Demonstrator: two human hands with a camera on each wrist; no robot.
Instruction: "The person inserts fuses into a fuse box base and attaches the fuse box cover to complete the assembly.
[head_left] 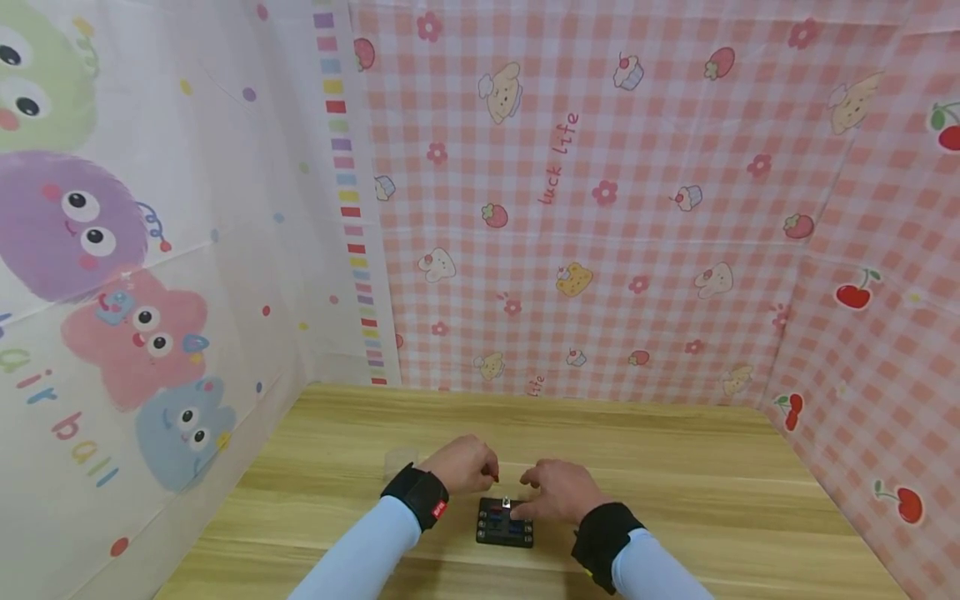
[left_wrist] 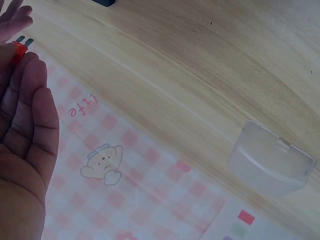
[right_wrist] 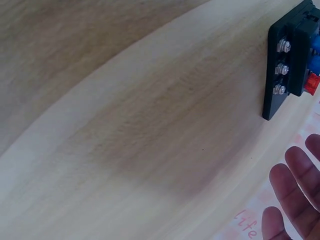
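My left hand (head_left: 461, 465) pinches a red blade fuse (left_wrist: 20, 51) between thumb and fingertips, its two metal prongs sticking out. Below and between both hands, a black fuse box (head_left: 505, 540) lies on the table. Screw terminals line its sides, and blue fuses (right_wrist: 315, 60) and a red fuse (right_wrist: 312, 83) are seated in it. Over the box's right side, my right hand (head_left: 566, 492) has its fingers loosely spread and holds nothing. In the right wrist view those fingers show apart from the box, at the lower right.
A translucent plastic container (left_wrist: 272, 162) stands on the wooden table (head_left: 675, 450), just beyond my left wrist. Patterned cloths hang as walls at the left, the back (head_left: 600, 308) and the right of the table.
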